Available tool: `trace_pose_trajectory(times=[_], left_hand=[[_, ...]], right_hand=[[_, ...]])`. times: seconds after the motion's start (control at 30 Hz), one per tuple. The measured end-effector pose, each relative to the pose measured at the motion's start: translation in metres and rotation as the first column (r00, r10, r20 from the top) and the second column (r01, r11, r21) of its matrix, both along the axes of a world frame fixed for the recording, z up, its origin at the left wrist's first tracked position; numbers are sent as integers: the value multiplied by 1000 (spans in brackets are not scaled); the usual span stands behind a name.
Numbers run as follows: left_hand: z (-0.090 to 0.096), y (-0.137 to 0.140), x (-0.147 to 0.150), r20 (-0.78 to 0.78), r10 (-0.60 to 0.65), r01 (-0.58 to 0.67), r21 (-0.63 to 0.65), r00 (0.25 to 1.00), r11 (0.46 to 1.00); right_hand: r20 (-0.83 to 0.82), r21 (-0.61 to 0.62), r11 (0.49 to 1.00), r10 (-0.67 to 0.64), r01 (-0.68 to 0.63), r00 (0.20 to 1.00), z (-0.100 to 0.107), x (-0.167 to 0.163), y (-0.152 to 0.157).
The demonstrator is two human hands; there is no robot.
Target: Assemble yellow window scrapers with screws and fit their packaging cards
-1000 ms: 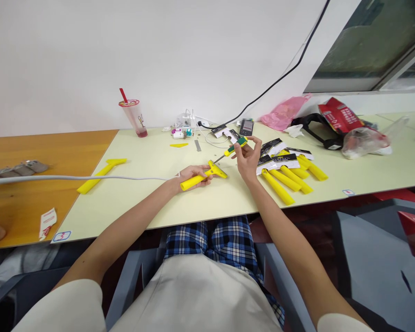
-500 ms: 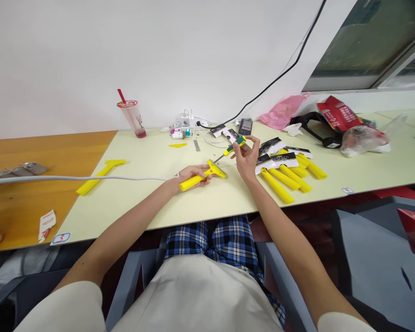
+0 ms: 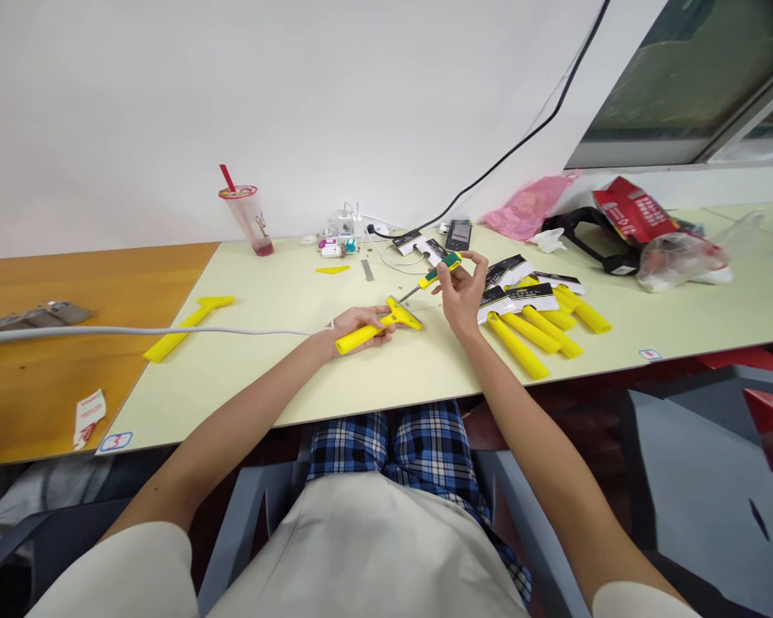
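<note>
- Left hand [image 3: 359,324], centre of the frame: fingers closed round a yellow scraper [image 3: 358,339], gripping it just below its head.
- The scraper is held over the pale tabletop [image 3: 283,296], handle end pointing lower left, wide head to the right.
- Right hand [image 3: 462,293], right of centre: gripping a green-and-yellow screwdriver [image 3: 449,264] by the handle, between thumb and fingers.
- Screwdriver slants down to the left; its tip meets the scraper head — too small to tell whether it sits in a screw.
- Right of the right hand: a pile of yellow scrapers [image 3: 520,345] with black-and-white cards [image 3: 532,297] at their upper ends.
- Left of the frame: a loose yellow scraper [image 3: 190,329], lying aslant near the brown board [image 3: 161,279].
- Above the left hand: a yellow strip [image 3: 332,269] and, just beside it, a flat grey piece [image 3: 367,270].
- Upper left of centre: a clear cup [image 3: 250,221] with a red straw [image 3: 228,178].
</note>
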State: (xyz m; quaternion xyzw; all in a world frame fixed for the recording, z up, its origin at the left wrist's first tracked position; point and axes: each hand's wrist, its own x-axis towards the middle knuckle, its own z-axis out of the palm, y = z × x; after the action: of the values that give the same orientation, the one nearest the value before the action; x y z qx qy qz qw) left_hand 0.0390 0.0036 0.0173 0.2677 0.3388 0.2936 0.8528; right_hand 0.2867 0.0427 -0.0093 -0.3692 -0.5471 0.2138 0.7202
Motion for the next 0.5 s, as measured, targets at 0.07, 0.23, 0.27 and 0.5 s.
trace_pose_trajectory(times=[0.07, 0.23, 0.27, 0.5], left_hand=[[0, 0, 0, 7, -2, 2, -2, 1000, 1000], [0, 0, 0, 23, 6, -6, -11, 1000, 1000], [0, -1, 0, 25, 7, -7, -12, 1000, 1000], [0, -1, 0, 32, -3, 3, -5, 999, 1000]], right_hand=[[-4, -5, 1000, 0, 0, 1000, 1, 0, -1], [3, -7, 1000, 3, -3, 1000, 2, 1, -2], [5, -7, 1000, 3, -3, 1000, 2, 1, -2], [-13, -12, 1000, 1, -1, 1000, 2, 0, -1]])
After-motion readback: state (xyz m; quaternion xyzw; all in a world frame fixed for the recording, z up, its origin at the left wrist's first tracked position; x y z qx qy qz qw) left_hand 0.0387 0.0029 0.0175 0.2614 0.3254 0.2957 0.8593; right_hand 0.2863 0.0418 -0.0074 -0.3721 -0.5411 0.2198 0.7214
